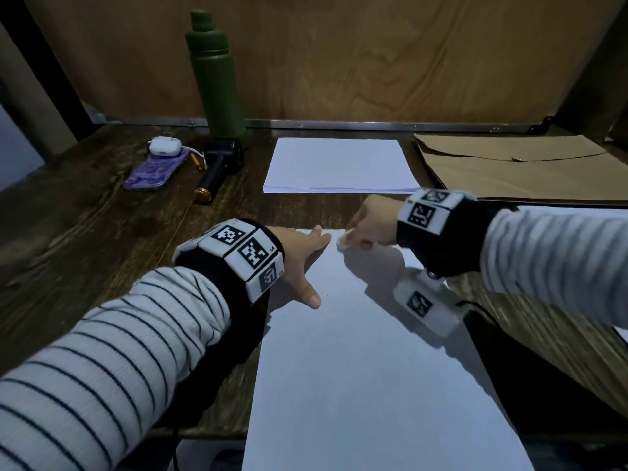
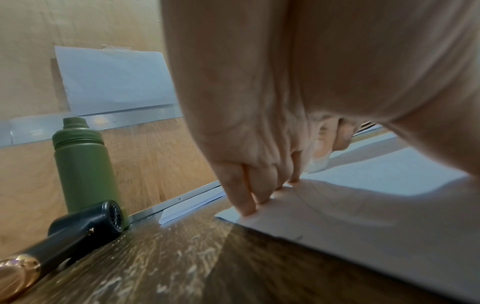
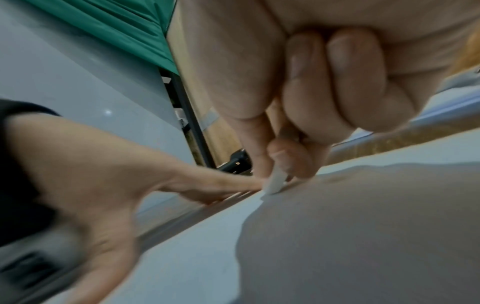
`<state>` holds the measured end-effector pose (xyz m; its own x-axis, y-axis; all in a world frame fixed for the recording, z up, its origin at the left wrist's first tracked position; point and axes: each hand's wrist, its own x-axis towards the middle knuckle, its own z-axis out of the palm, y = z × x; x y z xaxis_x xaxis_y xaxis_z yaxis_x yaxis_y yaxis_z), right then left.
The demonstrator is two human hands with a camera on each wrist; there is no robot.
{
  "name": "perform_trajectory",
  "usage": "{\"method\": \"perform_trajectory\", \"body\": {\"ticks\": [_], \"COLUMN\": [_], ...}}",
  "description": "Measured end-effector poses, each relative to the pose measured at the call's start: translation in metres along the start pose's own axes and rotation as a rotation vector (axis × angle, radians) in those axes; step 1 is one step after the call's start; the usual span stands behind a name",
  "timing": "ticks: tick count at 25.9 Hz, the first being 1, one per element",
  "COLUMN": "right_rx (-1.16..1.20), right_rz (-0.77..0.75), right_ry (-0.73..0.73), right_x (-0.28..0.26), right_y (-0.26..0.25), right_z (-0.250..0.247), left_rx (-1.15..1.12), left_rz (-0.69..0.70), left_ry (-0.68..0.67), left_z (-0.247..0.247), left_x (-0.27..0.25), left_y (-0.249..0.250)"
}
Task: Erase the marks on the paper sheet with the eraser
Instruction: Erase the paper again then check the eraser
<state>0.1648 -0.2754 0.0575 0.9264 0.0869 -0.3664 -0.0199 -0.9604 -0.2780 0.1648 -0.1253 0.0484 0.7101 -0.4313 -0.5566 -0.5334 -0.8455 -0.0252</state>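
Observation:
A white paper sheet lies lengthwise on the dark wooden table, its near end over the table's front edge. My left hand lies flat on the sheet's far left corner, fingers straight and pressing down. My right hand pinches a small white eraser between thumb and fingers. The eraser touches the paper near its far edge, just right of my left fingertips. Faint pencil lines show on the sheet beside my left fingers.
A stack of white paper lies beyond the sheet. A green bottle, a black handheld fan, a phone and an earbud case sit at the back left. Brown envelopes lie at the back right.

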Motion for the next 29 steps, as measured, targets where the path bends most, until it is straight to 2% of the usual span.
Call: {"method": "perform_trajectory", "body": {"ticks": [3,4,7,8,10,13,14,17,19,21,24,29], "right_rx": [0.022,0.042,0.100,0.102,0.110,0.061,0.068,0.065,0.072,0.079,0.023,0.413], "right_rz": [-0.105,-0.107,-0.054,-0.034,-0.076,-0.171,-0.158,-0.048,-0.024,-0.083,-0.119,0.060], "right_ry": [-0.242,-0.258,-0.023,0.013,-0.006,-0.208,-0.199,-0.030,0.011,-0.034,-0.197,-0.032], "right_x": [-0.022,-0.026,-0.005,-0.002,-0.006,-0.030,-0.029,-0.013,-0.013,-0.022,-0.041,-0.031], "right_y": [0.004,0.006,0.004,0.002,0.001,-0.001,-0.003,-0.007,-0.010,-0.005,0.011,0.047], "right_z": [0.020,0.020,0.000,-0.004,0.005,0.026,0.024,0.005,0.005,0.014,0.017,0.000], "left_rx": [-0.002,0.007,0.006,0.004,0.006,0.009,0.006,0.006,0.007,0.017,0.013,0.000], "left_rz": [-0.008,-0.008,0.005,0.005,0.006,-0.003,-0.003,0.005,-0.001,-0.012,-0.025,-0.035], "left_ry": [-0.007,-0.004,-0.004,-0.003,-0.006,-0.013,-0.013,-0.011,-0.021,-0.024,-0.004,0.056], "left_z": [0.000,0.000,-0.001,-0.001,0.001,0.001,0.000,0.001,0.002,0.001,0.000,-0.002], "left_x": [0.001,0.000,-0.001,0.000,0.001,0.002,0.002,0.004,0.006,0.005,0.004,0.007], "left_y": [0.000,0.001,0.001,0.001,0.001,0.001,0.001,0.000,-0.001,0.000,0.003,0.004]}}
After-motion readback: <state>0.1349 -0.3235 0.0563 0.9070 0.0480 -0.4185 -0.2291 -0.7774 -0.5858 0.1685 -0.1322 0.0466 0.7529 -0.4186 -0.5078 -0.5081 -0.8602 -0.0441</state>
